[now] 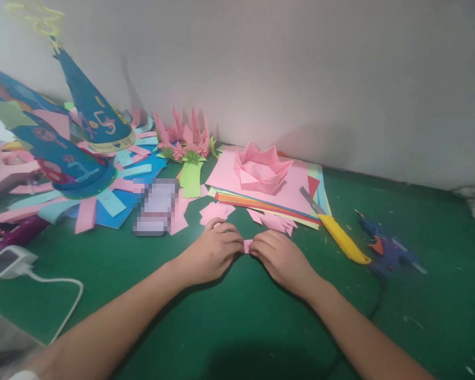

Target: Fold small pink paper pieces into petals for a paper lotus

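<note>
Both my hands rest on the green table (229, 316), fingertips meeting over a small pink paper piece (247, 245). My left hand (214, 252) has its fingers curled and pinches the piece's left edge. My right hand (279, 256) pinches its right edge with fingers bent. Most of the piece is hidden between my fingers. Just beyond my hands lie several cut pink paper scraps (216, 212). Behind them a folded pink paper lotus (261, 169) sits on a stack of coloured paper sheets (296, 192).
A yellow-handled utility knife (338, 235) and a blue glue gun (386, 248) lie to the right. Blue paper cone hats (91, 113), pink and blue strips and paper flowers (182, 137) crowd the left. A white plug with cable (10, 261) lies front left. A wall is close behind.
</note>
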A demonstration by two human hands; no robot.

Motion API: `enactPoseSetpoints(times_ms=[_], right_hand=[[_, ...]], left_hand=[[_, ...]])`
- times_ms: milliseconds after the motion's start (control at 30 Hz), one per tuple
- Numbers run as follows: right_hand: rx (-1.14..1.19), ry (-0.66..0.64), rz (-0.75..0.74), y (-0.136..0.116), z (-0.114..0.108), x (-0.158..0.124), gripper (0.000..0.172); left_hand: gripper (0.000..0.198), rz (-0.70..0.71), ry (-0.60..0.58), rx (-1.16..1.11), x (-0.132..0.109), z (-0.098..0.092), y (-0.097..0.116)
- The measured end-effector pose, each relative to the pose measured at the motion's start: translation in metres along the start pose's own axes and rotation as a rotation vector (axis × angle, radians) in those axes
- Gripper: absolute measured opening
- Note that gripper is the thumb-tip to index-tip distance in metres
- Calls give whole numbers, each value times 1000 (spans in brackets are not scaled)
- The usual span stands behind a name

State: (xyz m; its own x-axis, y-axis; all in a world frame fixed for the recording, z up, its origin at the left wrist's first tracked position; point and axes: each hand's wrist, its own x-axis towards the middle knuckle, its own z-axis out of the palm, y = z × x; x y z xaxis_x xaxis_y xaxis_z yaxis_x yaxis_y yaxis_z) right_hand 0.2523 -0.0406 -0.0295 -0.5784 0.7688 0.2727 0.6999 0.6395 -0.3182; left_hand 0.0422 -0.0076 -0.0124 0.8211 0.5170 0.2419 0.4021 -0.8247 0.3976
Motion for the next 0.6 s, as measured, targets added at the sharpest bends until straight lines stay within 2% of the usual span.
enactPoseSetpoints(times_ms=[100,233,400,600], right_hand=[[26,37,19,-2,0,2,22],[105,60,42,-3,-1,2,20],[235,60,103,-2,-2,-1,8],[270,55,124,-1,-1,1,13]], left_hand=[[12,-48,52,21,2,7,3],[16,-95,144,61,7,16,6],[20,-94,190,46,8,18,7],[17,-130,217,35,6,18,8]])
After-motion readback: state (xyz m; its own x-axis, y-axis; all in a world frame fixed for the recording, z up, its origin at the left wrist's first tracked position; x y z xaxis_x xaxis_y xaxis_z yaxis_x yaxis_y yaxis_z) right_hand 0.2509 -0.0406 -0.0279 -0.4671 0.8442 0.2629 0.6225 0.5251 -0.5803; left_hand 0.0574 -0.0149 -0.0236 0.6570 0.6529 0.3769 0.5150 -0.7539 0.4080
